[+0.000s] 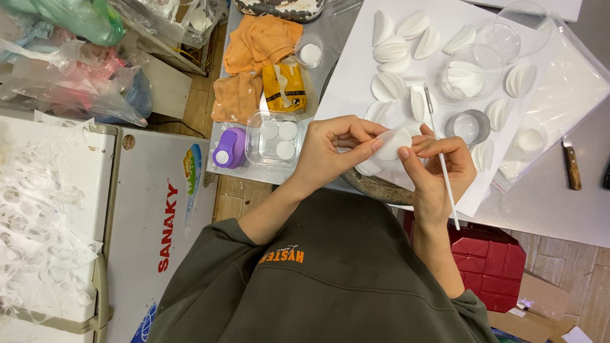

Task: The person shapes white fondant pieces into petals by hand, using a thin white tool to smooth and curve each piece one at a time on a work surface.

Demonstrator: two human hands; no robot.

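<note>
My left hand (336, 152) and my right hand (437, 166) meet over the table's near edge and pinch one small white folded paper disc (394, 143) between thumbs and fingertips. A thin white stick (442, 163) also runs through my right hand, slanting from above the fingers down past the wrist. Under the hands lies a white sheet (362, 72) with several folded white discs (392, 49) spread on it. My olive sleeves fill the lower middle of the view.
A clear box (274, 138) with round white discs and a purple paper punch (230, 148) sit left of my hands. Orange cloths (259, 45), a yellow packet (284, 86), clear cups (467, 79), a metal ring (467, 125) and a knife (571, 166) surround them. A white chest freezer (151, 213) stands at left, a red box (491, 262) below.
</note>
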